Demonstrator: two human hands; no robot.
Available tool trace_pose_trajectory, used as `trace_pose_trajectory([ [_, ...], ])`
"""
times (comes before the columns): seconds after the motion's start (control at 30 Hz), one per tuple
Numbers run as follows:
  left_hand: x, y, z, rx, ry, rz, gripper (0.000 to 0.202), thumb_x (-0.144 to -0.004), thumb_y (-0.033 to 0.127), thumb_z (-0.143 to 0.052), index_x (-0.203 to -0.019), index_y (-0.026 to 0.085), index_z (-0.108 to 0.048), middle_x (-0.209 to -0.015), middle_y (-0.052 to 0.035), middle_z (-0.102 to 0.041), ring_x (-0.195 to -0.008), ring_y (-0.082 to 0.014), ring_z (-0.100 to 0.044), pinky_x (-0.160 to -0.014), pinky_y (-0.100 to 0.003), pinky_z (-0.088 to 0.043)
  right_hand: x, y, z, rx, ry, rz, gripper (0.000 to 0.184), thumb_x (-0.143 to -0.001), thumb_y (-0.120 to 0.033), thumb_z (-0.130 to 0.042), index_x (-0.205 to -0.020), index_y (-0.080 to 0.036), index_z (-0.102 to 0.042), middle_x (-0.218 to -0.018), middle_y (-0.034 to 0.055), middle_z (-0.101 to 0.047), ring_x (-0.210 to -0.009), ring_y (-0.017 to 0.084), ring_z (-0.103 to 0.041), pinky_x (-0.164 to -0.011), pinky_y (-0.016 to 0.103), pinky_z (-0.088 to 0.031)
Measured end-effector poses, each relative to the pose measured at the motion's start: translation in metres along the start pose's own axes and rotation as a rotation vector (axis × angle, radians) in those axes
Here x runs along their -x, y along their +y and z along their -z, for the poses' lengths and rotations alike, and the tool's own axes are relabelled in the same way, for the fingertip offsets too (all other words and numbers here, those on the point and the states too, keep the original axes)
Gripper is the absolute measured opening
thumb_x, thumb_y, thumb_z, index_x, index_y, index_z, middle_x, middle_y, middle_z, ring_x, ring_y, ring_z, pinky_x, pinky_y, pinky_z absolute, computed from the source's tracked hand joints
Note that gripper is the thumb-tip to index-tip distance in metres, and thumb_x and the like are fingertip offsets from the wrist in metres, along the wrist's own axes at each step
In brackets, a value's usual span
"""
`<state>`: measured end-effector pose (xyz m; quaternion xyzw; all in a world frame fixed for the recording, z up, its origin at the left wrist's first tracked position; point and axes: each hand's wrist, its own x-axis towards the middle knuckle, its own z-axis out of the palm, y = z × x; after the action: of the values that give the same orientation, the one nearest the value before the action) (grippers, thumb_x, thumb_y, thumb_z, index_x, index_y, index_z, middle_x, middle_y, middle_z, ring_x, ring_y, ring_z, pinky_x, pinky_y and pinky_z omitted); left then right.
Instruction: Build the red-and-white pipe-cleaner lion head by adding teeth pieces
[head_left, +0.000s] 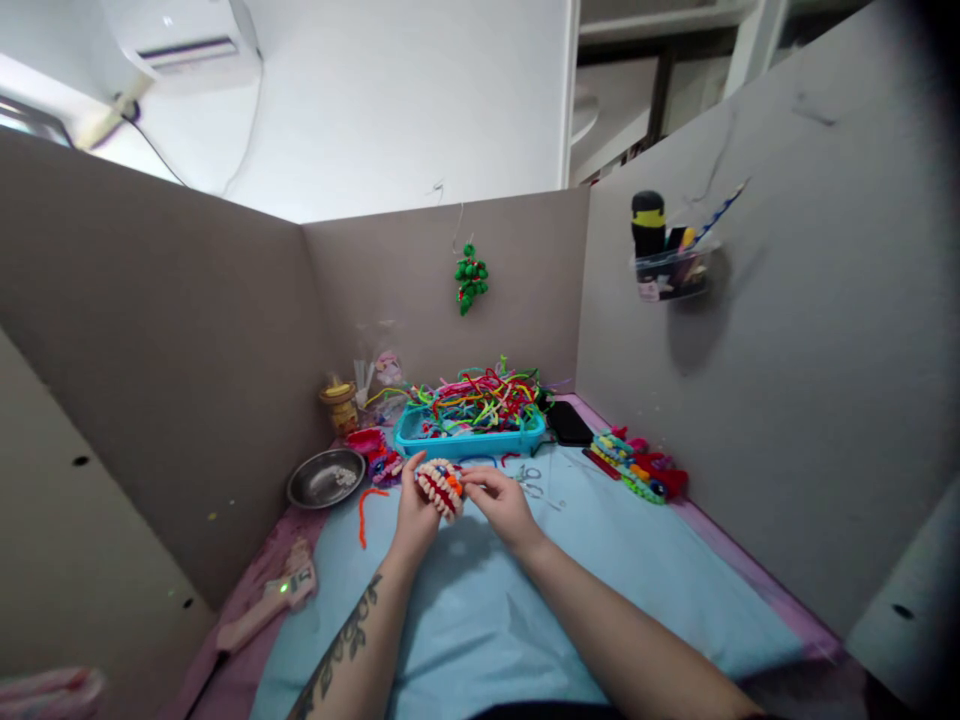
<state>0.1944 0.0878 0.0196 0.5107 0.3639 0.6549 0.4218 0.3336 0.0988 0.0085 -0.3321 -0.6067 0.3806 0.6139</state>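
Note:
My left hand (415, 512) is closed round a small pipe-cleaner figure (441, 486), cream coloured with red and orange parts, held above the light blue mat (600, 570). From the right, my right hand (501, 500) pinches the figure's side with fingers together. Just behind the hands stands a turquoise tray (469, 441) heaped with several coloured pipe cleaners. A loose orange pipe cleaner (364, 508) lies on the mat left of my left hand.
A metal bowl (325, 477) sits at the left, scissors (529, 481) and a black phone (569, 423) behind my right hand. Finished colourful figures (637, 467) lie at the right. A glue gun (270, 600) rests near left. Grey partitions enclose the desk; a green ornament (471, 279) hangs behind.

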Motion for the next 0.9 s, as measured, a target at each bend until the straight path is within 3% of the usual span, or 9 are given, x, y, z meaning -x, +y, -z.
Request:
trace_pose_trajectory([
  [0.2,-0.002,-0.010,0.006,-0.075,-0.055,-0.037,0.067,-0.062,0.009,-0.065,-0.120,0.021,-0.034,-0.091,-0.0021,-0.061,-0.077,-0.0145,-0.060,-0.074,-0.028,-0.045,0.000,0.003,0.002,0.082,-0.046,0.048,0.020,-0.079,-0.033,-0.056,-0.081,-0.022,-0.073,-0.097,0.0085,-0.068,-0.096,0.023,-0.060,-0.090,0.041,-0.043],
  [0.43,0.000,-0.011,0.006,-0.127,-0.059,-0.077,0.065,-0.058,0.007,-0.066,-0.116,0.021,-0.039,-0.090,-0.0025,-0.061,-0.076,-0.0149,-0.060,-0.072,-0.027,-0.045,-0.001,0.001,0.003,0.078,-0.079,-0.002,0.024,-0.078,-0.038,-0.056,-0.080,-0.022,-0.073,-0.096,0.0084,-0.069,-0.096,0.025,-0.060,-0.091,0.042,-0.043],
  [0.63,0.000,-0.005,0.005,-0.088,-0.050,-0.020,0.064,-0.059,0.010,-0.067,-0.116,0.020,-0.039,-0.083,-0.0019,-0.060,-0.074,-0.0164,-0.060,-0.069,-0.029,-0.046,-0.002,0.001,0.004,0.063,-0.130,-0.029,0.027,-0.076,-0.044,-0.058,-0.075,-0.022,-0.073,-0.092,0.0080,-0.069,-0.092,0.024,-0.060,-0.089,0.042,-0.043],
  [0.9,0.000,-0.008,0.007,-0.118,-0.080,-0.081,0.053,-0.058,0.009,-0.068,-0.104,0.021,-0.043,-0.088,-0.0006,-0.057,-0.075,-0.0136,-0.059,-0.071,-0.026,-0.045,-0.002,0.003,0.003,0.035,-0.091,-0.039,0.020,-0.074,-0.038,-0.060,-0.073,-0.020,-0.071,-0.089,0.0077,-0.069,-0.090,0.024,-0.060,-0.086,0.040,-0.045],
])
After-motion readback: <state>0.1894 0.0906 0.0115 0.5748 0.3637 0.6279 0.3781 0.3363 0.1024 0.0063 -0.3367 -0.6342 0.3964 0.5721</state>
